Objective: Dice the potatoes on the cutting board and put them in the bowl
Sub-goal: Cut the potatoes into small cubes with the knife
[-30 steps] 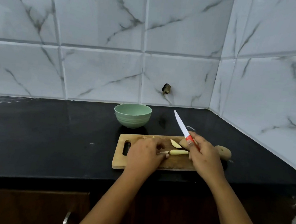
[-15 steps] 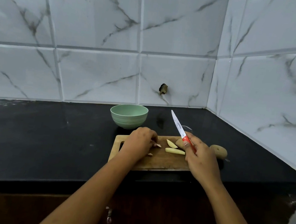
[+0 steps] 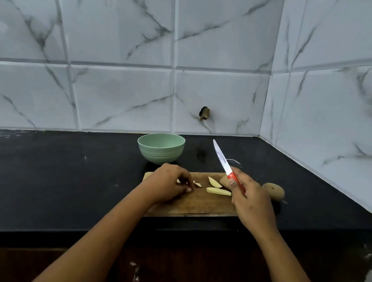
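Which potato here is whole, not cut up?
The round brown potato at the far right, past the right hand holding the knife. The others are pale cut strips on the cutting board.

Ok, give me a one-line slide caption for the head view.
Left hand curls around small potato pieces on the wooden cutting board; right hand holds the red-handled knife blade-up.

Covers left end of cutting board (image 3: 201, 203) with left hand (image 3: 168, 183), half-hides potato bits (image 3: 197, 184) under curled fingers (image 3: 185, 179), swallows most of red knife handle (image 3: 232, 176) in right hand (image 3: 252, 201).
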Available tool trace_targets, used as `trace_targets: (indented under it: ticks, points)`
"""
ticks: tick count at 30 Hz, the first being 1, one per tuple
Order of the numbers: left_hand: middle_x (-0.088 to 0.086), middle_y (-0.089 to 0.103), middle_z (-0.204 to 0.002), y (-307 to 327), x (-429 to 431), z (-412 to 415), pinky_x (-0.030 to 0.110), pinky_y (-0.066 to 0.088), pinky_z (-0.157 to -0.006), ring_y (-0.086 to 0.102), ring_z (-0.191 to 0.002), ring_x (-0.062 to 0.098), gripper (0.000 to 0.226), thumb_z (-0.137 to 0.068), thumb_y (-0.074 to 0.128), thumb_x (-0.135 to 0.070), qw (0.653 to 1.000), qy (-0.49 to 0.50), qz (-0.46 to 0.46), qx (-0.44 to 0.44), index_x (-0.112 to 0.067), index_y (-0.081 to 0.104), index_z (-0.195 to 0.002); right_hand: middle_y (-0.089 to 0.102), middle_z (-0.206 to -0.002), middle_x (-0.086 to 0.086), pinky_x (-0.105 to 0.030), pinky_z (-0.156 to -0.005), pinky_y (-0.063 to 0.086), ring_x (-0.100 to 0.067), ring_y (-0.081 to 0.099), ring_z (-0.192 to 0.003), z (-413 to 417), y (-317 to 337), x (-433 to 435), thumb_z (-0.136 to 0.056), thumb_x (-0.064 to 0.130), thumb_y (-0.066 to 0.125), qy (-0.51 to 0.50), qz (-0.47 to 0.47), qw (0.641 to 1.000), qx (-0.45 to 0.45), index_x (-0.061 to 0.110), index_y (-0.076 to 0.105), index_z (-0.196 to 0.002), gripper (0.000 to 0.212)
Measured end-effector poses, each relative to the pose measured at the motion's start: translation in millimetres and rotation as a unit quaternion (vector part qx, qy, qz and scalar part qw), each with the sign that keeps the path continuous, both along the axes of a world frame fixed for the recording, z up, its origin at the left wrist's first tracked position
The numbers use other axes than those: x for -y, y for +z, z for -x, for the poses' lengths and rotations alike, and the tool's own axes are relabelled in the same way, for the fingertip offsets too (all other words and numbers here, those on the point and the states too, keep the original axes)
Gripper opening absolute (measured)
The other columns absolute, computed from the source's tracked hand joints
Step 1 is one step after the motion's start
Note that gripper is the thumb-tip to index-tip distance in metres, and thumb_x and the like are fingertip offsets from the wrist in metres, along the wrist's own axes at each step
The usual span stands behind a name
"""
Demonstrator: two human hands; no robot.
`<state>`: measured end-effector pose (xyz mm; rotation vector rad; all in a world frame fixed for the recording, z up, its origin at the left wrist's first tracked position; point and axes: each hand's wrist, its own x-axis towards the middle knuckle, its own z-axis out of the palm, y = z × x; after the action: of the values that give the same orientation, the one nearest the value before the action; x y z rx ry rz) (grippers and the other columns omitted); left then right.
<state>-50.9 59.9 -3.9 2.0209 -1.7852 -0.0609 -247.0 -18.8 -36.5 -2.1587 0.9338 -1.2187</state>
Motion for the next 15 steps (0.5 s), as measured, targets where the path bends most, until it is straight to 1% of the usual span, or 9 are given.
trace_targets:
  ticks: [3,5,7,9,12,15]
  points:
    - [-0.011,0.065,-0.099,-2,10,-3,0.032,0.050,-0.079,0.055,-0.088,0.008,0.011,-0.085,0.065,-0.027,0.998,0.047,0.024,0.039,-0.031,0.070,-0.094,0.054,-0.060,0.015,-0.018,-0.055,0.040,-0.004,0.055,-0.060,1,0,0,-0.099,0.030,0.047,0.001,0.000,1.000,-0.003,0.029,0.054,-0.132,0.034]
    - [-0.013,0.063,-0.099,-4,14,-2,0.032,0.050,-0.077,0.056,-0.092,0.009,0.010,-0.085,0.064,-0.032,0.995,0.060,0.040,0.065,-0.033,0.068,-0.094,0.055,-0.061,0.013,-0.021,-0.055,0.044,-0.005,0.056,-0.059,0,0,0,-0.099,0.031,0.046,0.002,0.001,1.000,-0.006,0.030,0.054,-0.132,0.035]
    - [-0.014,0.060,-0.097,-6,16,1,0.030,0.049,-0.076,0.055,-0.093,0.007,0.011,-0.084,0.065,-0.033,0.995,0.041,0.057,0.070,-0.034,0.066,-0.095,0.056,-0.062,0.012,-0.024,-0.055,0.046,-0.006,0.057,-0.059,0,0,0,-0.099,0.031,0.046,0.000,0.001,1.000,-0.009,0.030,0.054,-0.133,0.035]
    - [-0.014,0.059,-0.097,-7,20,3,0.028,0.047,-0.079,0.053,-0.093,0.006,0.013,-0.084,0.066,-0.033,0.996,0.010,0.058,0.067,-0.034,0.066,-0.097,0.055,-0.061,0.013,-0.021,-0.052,0.043,-0.006,0.055,-0.057,0,-2,1,-0.099,0.031,0.046,0.000,0.001,1.000,-0.007,0.030,0.054,-0.133,0.035]
    - [-0.010,0.062,-0.096,-7,26,4,0.033,0.047,-0.086,0.053,-0.095,0.008,0.011,-0.084,0.067,-0.032,0.997,-0.021,0.055,0.052,-0.031,0.070,-0.095,0.054,-0.060,0.014,-0.019,-0.052,0.040,-0.005,0.054,-0.055,0,-2,1,-0.099,0.031,0.046,0.000,0.001,1.000,-0.006,0.031,0.053,-0.133,0.035]
    - [-0.008,0.063,-0.099,-5,35,3,0.033,0.047,-0.089,0.051,-0.097,0.009,0.011,-0.086,0.066,-0.030,0.997,-0.018,0.041,0.063,-0.028,0.071,-0.095,0.055,-0.060,0.013,-0.021,-0.051,0.042,-0.006,0.055,-0.056,0,-2,1,-0.099,0.031,0.046,0.003,0.002,1.000,-0.003,0.031,0.053,-0.133,0.035]
